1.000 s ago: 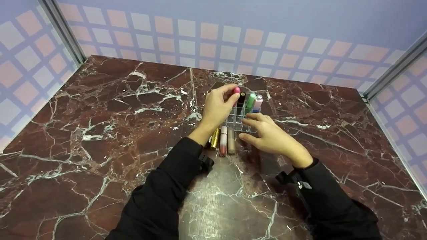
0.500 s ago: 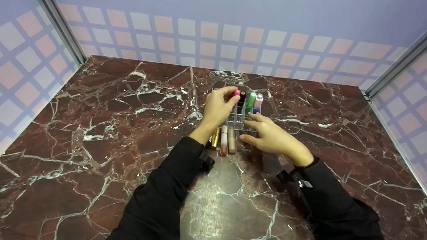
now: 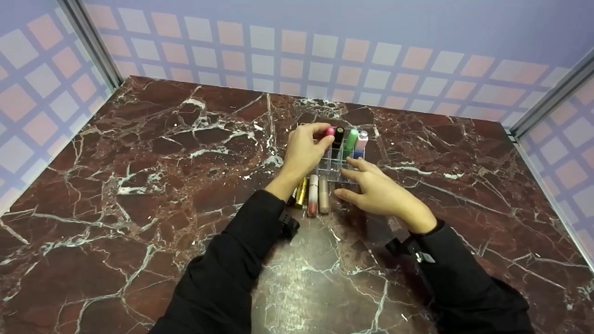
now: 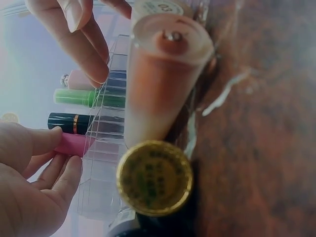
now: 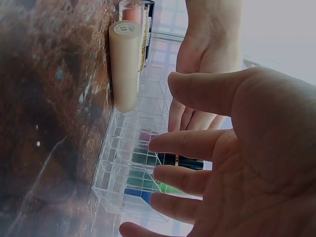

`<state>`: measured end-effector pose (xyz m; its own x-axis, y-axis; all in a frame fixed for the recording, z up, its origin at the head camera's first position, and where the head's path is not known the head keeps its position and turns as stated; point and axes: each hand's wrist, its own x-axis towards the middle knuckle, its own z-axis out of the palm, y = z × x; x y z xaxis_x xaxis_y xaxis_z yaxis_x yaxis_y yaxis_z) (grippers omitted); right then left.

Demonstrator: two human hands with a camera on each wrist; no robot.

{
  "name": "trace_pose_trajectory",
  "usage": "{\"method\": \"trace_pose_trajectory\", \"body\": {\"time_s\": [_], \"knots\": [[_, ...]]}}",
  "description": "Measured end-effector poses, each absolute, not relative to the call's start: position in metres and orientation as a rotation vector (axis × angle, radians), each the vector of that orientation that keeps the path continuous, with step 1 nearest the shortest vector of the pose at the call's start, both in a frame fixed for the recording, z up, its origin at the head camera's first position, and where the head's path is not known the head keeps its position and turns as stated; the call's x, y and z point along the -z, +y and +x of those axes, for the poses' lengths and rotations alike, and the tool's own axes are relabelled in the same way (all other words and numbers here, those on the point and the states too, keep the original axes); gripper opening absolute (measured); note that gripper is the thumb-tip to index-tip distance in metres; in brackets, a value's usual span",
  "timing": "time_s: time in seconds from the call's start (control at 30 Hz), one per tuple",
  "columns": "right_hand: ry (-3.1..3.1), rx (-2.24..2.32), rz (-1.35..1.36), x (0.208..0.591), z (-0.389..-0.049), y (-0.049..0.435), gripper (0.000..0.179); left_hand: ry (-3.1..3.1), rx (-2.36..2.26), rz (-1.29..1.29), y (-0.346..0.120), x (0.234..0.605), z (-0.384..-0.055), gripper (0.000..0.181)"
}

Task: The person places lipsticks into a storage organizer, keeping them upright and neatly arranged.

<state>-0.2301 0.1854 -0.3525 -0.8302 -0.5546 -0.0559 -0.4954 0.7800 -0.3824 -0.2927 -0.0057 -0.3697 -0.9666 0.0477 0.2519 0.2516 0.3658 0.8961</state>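
Note:
My left hand [image 3: 302, 147] pinches a pink lipstick-like tube [image 4: 74, 144] between thumb and fingers. The tube's lower end is inside a back compartment of a clear plastic organizer [image 3: 328, 173]. Beside it in the back row stand a black tube with a gold band [image 4: 69, 122], a green tube [image 3: 351, 140] and a pale pink tube with a blue base [image 3: 361, 139]. At the organizer's right front, my right hand [image 3: 378, 189] has its fingers spread and extended, fingertips right at the organizer's side, gripping nothing.
Before the organizer lie a gold tube [image 3: 301, 193], a clear lip gloss tube with reddish-orange contents [image 3: 313, 197] and a beige tube [image 5: 124, 69]. A dark tube by the gold one is partly hidden by my left wrist. Tiled-pattern panels [image 3: 260, 65] border the marbled table [image 3: 195, 171].
The pink tube has sunk slightly into its compartment, my left hand moving down a little with it. My right hand stays nearly in place at the organizer.

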Motion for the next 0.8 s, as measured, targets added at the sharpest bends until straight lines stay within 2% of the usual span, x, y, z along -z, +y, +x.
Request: {"method": "trace_pose_trajectory", "body": {"time_s": [0.8], "knots": [[2.81,0.527,-0.818,0.3529,-0.2289,0.1849,0.063,-2.426,1.663,-0.235,-0.0065,0.3698,-0.2925,0.037]]}}
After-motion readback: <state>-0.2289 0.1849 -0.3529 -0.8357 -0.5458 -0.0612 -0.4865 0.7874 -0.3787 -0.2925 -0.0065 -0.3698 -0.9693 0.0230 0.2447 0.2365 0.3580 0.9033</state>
